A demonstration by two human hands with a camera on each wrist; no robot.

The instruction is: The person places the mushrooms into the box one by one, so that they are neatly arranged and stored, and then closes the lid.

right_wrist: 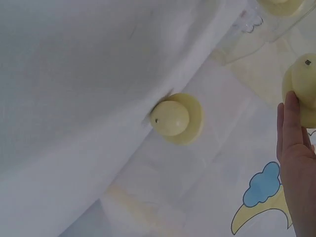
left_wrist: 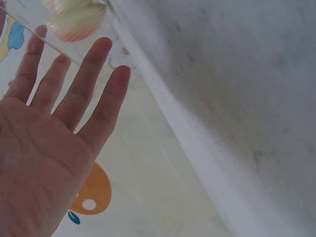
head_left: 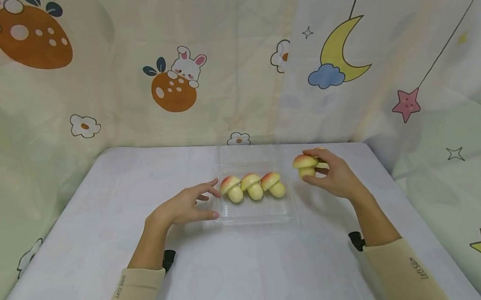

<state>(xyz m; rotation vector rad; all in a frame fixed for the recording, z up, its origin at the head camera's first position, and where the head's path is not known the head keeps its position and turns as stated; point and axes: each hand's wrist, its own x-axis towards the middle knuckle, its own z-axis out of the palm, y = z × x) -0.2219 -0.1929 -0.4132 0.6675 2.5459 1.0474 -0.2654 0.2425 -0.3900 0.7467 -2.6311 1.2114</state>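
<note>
A clear plastic box (head_left: 256, 214) lies on the table with three toy mushrooms (head_left: 255, 192) in a row inside it, their yellow caps blushed with red. At its left side is my left hand (head_left: 187, 204), fingers extended and spread beside the wall; in the left wrist view the palm (left_wrist: 44, 163) is bare. To the right of the box, my right hand (head_left: 333, 173) holds another mushroom (head_left: 305, 160) between thumb and fingers, above the table. One more mushroom (right_wrist: 175, 118) rests on the table, mostly hidden behind that hand in the head view.
The white-covered table (head_left: 250, 271) reaches back to a hanging cloth (head_left: 234, 75) printed with rabbits, flowers and a moon. The box's transparent lid (head_left: 248, 155) appears to stand raised along the far side.
</note>
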